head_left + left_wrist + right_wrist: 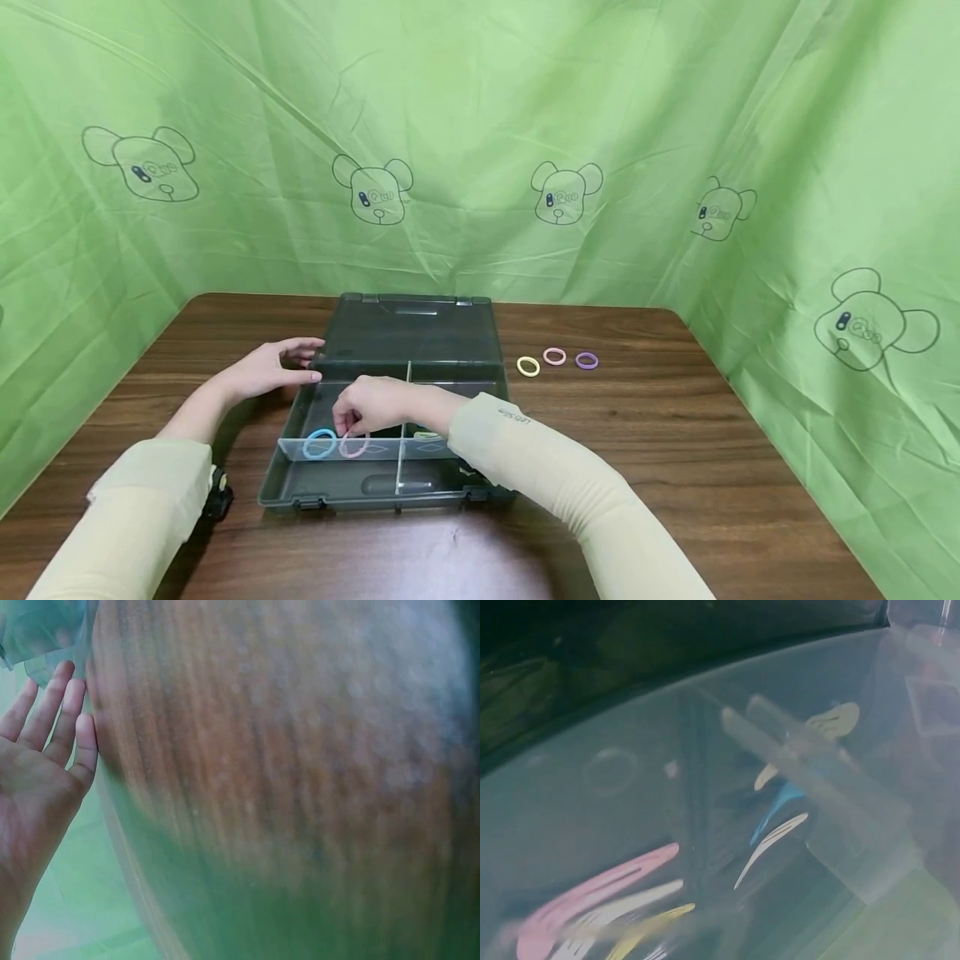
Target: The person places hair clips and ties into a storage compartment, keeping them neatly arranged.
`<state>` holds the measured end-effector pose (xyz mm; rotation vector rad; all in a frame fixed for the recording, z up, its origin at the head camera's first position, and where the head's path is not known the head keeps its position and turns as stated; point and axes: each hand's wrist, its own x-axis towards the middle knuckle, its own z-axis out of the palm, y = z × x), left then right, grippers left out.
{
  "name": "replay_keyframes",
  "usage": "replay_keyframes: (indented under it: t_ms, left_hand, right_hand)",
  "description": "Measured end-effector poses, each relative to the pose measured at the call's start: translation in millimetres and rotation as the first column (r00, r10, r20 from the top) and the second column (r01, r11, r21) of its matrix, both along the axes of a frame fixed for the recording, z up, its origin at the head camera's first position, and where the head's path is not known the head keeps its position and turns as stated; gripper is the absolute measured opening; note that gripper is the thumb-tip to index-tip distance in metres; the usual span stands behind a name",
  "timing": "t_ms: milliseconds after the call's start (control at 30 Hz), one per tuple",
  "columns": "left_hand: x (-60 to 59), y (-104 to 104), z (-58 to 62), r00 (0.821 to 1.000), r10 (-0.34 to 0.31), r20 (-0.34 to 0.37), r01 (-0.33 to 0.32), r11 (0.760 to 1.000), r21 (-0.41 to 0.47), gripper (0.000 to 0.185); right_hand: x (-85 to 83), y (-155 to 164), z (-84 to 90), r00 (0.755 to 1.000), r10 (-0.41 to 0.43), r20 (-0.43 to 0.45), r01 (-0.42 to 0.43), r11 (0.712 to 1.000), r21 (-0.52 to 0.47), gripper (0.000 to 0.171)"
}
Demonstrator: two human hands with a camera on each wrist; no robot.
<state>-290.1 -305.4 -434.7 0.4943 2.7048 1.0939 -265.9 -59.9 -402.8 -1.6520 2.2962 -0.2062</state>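
Left of centre in the head view, your left hand (266,369) rests with relaxed, nearly straight fingers against the left edge of the open grey organizer box (300,408). At centre, your right hand (371,406) reaches into the box, fingertips curled and pinching the pink hair ring (354,446) beside the blue hair ring (319,444). Right of centre, three loose rings (556,360) lie on the wooden table (712,433).

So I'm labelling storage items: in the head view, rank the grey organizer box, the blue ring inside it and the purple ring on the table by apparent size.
1. Grey organizer box, largest by far.
2. Blue ring.
3. Purple ring.
The blue ring looks slightly bigger, but it lies nearer the camera, so the two rings may match.
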Motion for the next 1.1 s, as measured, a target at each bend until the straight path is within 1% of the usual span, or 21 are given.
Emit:
replay_keyframes:
  t_ms: [233, 600, 833, 1100]
  left_hand:
    - [-1.3, 0, 1.0, 1.0, -0.002, -0.003, 0.002, 1.0, -0.003, 0.067]
    - [-0.1, -1, -0.1, 1.0, -0.006, -0.003, 0.006, 1.0, -0.001, 0.067]
    - [0.8, -1, 0.2, 1.0, -0.003, 0.006, 0.003, 1.0, 0.001, 0.067]
    - [-0.9, 0, -0.5, 1.0, -0.002, 0.012, 0.001, 1.0, 0.012, 0.068]
  right_hand:
    - [0.6, -1, -2.3, 1.0, -0.017, -0.016, 0.017, 1.0, -0.001, 0.004]
    - [0.7, 3, 2.5, 0.999, 0.028, 0.016, -0.027, 0.999, -0.03, 0.005]
    - [3.1, 11, 11.7, 0.999, 0.044, 0.024, -0.043, 0.999, -0.028, 0.006]
    - [5.1, 27, 28.7, 0.997, 0.062, 0.044, -0.059, 0.996, -0.067, 0.006]
